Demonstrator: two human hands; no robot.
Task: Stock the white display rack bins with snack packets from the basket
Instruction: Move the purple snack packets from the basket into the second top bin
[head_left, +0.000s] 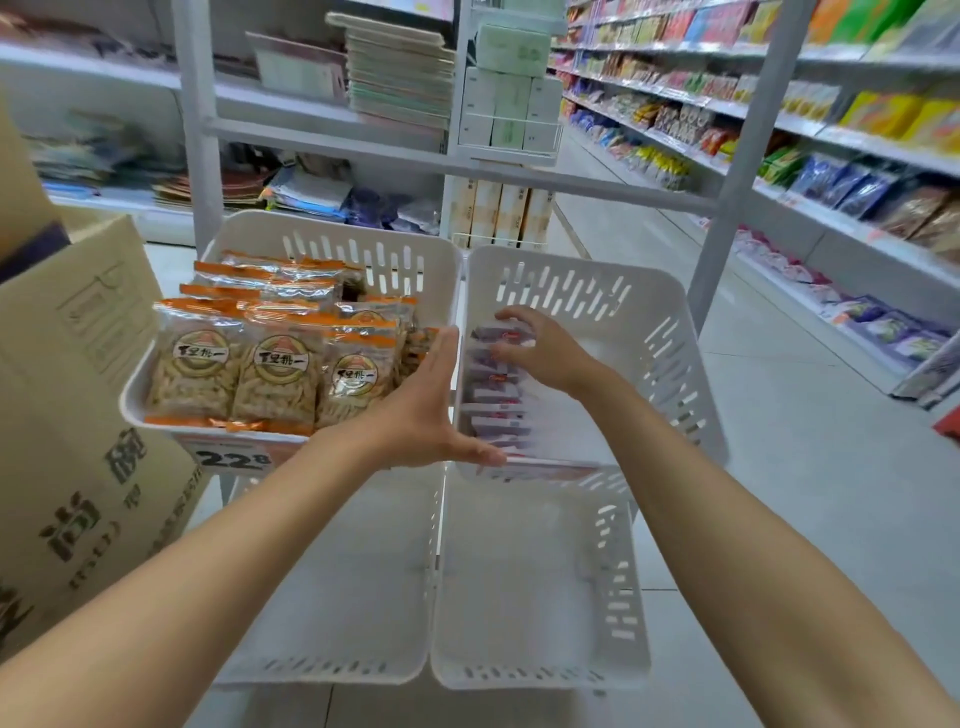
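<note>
Right fingers (511, 313) pinching purple packets (493, 400), inside bin (649, 322)

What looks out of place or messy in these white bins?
Nothing is spilled or damaged. The orange packets fill the left bin; the purple packets line only the left side of the right bin, where the right hand grips them.

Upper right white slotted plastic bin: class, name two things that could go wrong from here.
1. The purple-and-red snack packets sit in one row along the left wall of the white slotted bin, steadied by the left hand and right hand; released, they may topple.
2. The heaped orange-trimmed packets in the neighbouring bin might spill over.
</note>
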